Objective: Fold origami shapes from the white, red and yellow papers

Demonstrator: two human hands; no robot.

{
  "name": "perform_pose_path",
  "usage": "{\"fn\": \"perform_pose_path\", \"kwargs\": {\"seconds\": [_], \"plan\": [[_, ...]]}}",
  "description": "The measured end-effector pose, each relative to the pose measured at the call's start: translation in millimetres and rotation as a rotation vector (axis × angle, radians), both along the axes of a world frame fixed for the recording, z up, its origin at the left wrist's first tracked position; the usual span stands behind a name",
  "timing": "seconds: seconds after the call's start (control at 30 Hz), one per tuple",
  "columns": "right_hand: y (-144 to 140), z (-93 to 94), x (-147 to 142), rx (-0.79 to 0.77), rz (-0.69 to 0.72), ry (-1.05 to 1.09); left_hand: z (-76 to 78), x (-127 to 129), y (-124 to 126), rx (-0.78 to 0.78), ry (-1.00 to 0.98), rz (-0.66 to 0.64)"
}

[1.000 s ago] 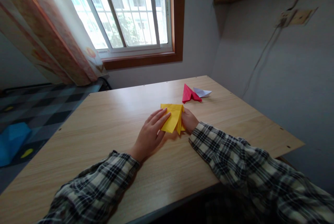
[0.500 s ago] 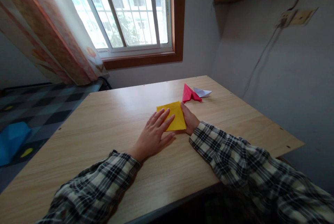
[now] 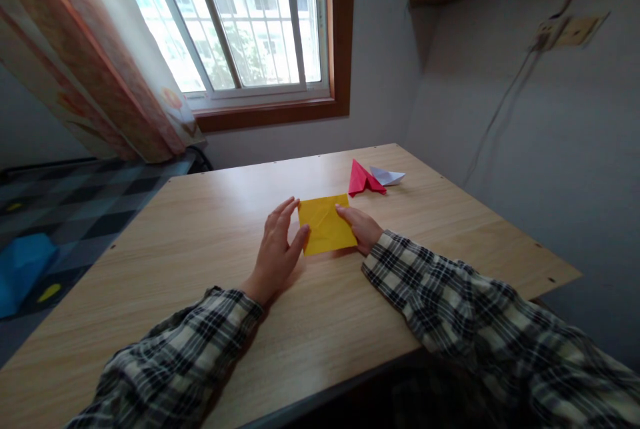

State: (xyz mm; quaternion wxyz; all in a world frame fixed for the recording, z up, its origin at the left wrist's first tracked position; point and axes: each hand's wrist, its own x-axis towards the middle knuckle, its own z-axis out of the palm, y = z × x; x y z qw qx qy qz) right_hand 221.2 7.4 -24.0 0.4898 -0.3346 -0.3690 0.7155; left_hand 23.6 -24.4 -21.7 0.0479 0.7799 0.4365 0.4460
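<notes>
A folded yellow paper point(image 3: 325, 224) lies flat on the wooden table point(image 3: 210, 229), roughly square. My left hand point(image 3: 278, 249) rests on the table at the paper's left edge, fingers spread, thumb touching the paper's lower left side. My right hand point(image 3: 361, 226) lies on the paper's right side with fingers pressing down on it. Both arms wear plaid sleeves.
A red folded paper figure point(image 3: 364, 179) and a white folded paper boat point(image 3: 389, 177) sit on the table behind the yellow paper. A window point(image 3: 240, 22) and curtain point(image 3: 95, 62) are beyond the far edge; a wall is to the right. The floor with a blue item point(image 3: 23, 269) is on the left.
The yellow paper went from raised, loose flaps to lying flat. My left hand slid off its top to the left edge; my right hand moved onto its right side.
</notes>
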Motion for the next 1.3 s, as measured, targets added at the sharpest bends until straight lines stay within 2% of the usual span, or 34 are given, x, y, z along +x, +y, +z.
{"fn": "perform_pose_path", "kwargs": {"seconds": [0.07,0.2,0.3,0.4,0.57,0.73,1.03,1.3], "plan": [[0.1,-1.1,1.3,0.022,0.016,-0.027,-3.0,-3.1,6.2,-0.133,-0.149,0.016],[0.9,-5.4,4.4,0.059,0.082,-0.077,-5.9,-4.4,13.5,-0.490,-0.393,-0.147],[1.6,-7.9,6.4,0.077,0.148,-0.118,-5.1,-1.9,12.8,-0.621,-0.533,-0.221],[1.9,-8.7,7.2,0.082,0.195,-0.136,-2.8,0.7,9.4,-0.704,-0.567,-0.247],[2.6,-8.7,7.1,0.082,0.215,-0.140,2.8,3.0,3.9,-0.738,-0.554,-0.214],[3.6,-9.7,7.8,0.074,0.244,-0.120,6.8,6.1,0.1,-0.759,-0.604,-0.238],[3.5,-6.9,8.2,0.070,0.202,-0.098,5.4,0.9,2.5,-0.639,-0.423,-0.085],[5.9,-8.4,7.1,0.062,0.165,-0.081,3.8,2.7,1.5,-0.700,-0.464,-0.157]]}}
